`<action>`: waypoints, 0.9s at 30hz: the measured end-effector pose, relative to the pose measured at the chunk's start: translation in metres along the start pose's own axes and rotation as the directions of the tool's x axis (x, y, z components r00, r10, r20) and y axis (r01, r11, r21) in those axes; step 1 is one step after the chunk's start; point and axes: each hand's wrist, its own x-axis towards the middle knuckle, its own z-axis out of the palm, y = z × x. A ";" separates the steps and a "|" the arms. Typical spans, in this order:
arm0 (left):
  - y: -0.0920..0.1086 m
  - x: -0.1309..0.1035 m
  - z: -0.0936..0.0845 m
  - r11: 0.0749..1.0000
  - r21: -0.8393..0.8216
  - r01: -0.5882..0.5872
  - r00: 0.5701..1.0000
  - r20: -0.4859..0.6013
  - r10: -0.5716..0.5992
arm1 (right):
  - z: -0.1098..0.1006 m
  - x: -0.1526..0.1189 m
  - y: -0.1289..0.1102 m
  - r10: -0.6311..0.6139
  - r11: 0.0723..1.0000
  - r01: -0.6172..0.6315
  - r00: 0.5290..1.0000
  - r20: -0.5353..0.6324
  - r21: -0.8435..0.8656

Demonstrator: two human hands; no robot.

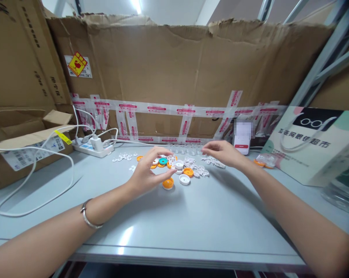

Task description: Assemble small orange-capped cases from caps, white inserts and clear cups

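Note:
My left hand (148, 170) is curved above a cluster of small round parts, its thumb and fingers around a white openwork piece (171, 160). Just beside the thumb tip is a white round cap (178, 165). In front of that hand lie an orange cap (168, 183) and a white cap (184, 179); an orange ring (188, 172) and a teal ring (163, 161) sit nearby. My right hand (221, 151) is pinched over a pile of white openwork pieces (213, 161), near a row of clear domes (188, 149). What its fingertips hold is too small to make out.
Small white discs (124, 156) lie at left, before a white power strip (93, 146) with looping cables. A large cardboard box (174, 69) walls the back. A phone (242, 139) stands behind my right hand. At right are orange-based clear parts (265, 160) and a paper bag (307, 154).

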 end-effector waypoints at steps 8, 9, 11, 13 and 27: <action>-0.001 0.000 0.000 1.000 -0.009 -0.010 1.000 0.027 0.010 | 0.014 0.009 0.031 0.138 0.980 -0.106 0.972 0.189 -0.169; -0.001 0.000 0.000 1.000 -0.008 -0.010 1.000 0.028 0.010 | 0.016 0.009 0.031 0.141 0.980 -0.109 0.969 0.201 -0.165; -0.001 0.000 0.000 1.000 -0.004 -0.010 0.999 0.032 0.010 | 0.018 0.009 0.029 0.145 0.982 -0.113 0.964 0.223 -0.152; -0.002 0.000 0.000 1.000 0.001 -0.011 0.999 0.040 0.011 | 0.018 0.009 0.029 0.147 0.983 -0.118 0.963 0.226 -0.138; 0.006 -0.003 0.004 0.992 -0.072 -0.103 0.981 0.155 0.113 | 0.026 -0.026 -0.037 -0.095 0.870 0.030 0.990 0.107 0.492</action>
